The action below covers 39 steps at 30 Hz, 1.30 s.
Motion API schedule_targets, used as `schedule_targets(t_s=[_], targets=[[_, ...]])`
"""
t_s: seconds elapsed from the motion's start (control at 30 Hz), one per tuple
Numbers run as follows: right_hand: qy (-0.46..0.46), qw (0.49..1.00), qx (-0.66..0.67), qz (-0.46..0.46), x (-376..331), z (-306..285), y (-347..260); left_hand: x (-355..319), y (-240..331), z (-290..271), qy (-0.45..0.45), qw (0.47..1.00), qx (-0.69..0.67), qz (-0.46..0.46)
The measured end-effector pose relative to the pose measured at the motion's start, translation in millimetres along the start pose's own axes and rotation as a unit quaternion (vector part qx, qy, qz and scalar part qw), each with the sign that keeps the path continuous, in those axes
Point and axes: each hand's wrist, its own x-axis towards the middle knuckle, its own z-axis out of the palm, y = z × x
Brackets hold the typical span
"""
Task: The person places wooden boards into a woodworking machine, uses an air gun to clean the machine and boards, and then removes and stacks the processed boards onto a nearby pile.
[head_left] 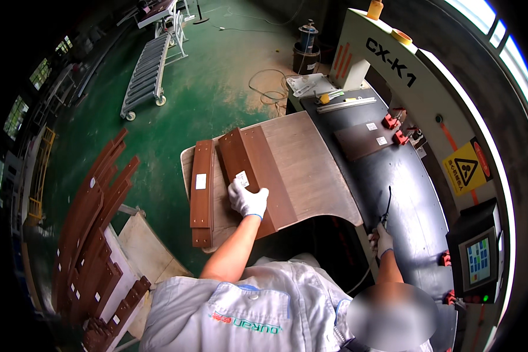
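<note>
My left hand (248,198), in a white glove, lies across a brown wooden board (233,154) just below its white label, thumb on one side and fingers on the other. That board rests over another brown board (271,170) on a wood-topped side table (320,170). Left of it, more brown boards (201,199) are stacked, the top one with a white label. My right hand (383,242), also gloved, is closed around a black air blow gun (386,211) with a long thin nozzle, at the edge of the black machine table (405,202). Its fingers are partly hidden.
A brown panel (358,141) with two labels lies on the machine table near red clamps (400,136). A control screen (478,261) stands at right under the machine's pale arch (416,70). Several brown pieces (94,234) lean at left. A roller conveyor (146,73) is beyond.
</note>
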Motion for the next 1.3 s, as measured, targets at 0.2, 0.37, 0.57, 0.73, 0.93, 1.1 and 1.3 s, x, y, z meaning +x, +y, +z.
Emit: schedule_targets(t_s=[0.2,0.37,0.57,0.73,0.93,1.1,1.3], targets=[[-0.002,1.0,0.0,0.012,-4.1,5.5,-6.0,-15.2,45.6,48.8,-0.071,0.987,0.138,-0.046],[-0.007,1.0,-0.007,0.013,-0.2,0.1,0.5,-4.7,75.2,45.5,-0.128,0.962,0.216,-0.104],[0.003,1.0,0.019,0.004,-7.0,0.3,-1.6,17.7,34.4,9.8,-0.095,0.957,0.27,-0.053],[-0.051,0.987,-0.143,-0.057,-30.2,18.2,-27.3,32.0,-6.1,-16.4,-0.049,0.963,0.262,-0.038],[-0.078,0.975,-0.193,-0.081,-39.6,24.5,-20.9,26.9,-6.1,-6.9,-0.043,0.964,0.261,-0.01],[-0.036,0.999,0.007,-0.039,-37.3,6.2,-13.3,25.8,-10.8,-4.6,-0.034,0.959,0.281,-0.003],[-0.09,0.995,0.048,0.012,-41.2,-5.6,-24.4,35.1,-31.7,5.6,-0.001,0.955,0.298,-0.003]])
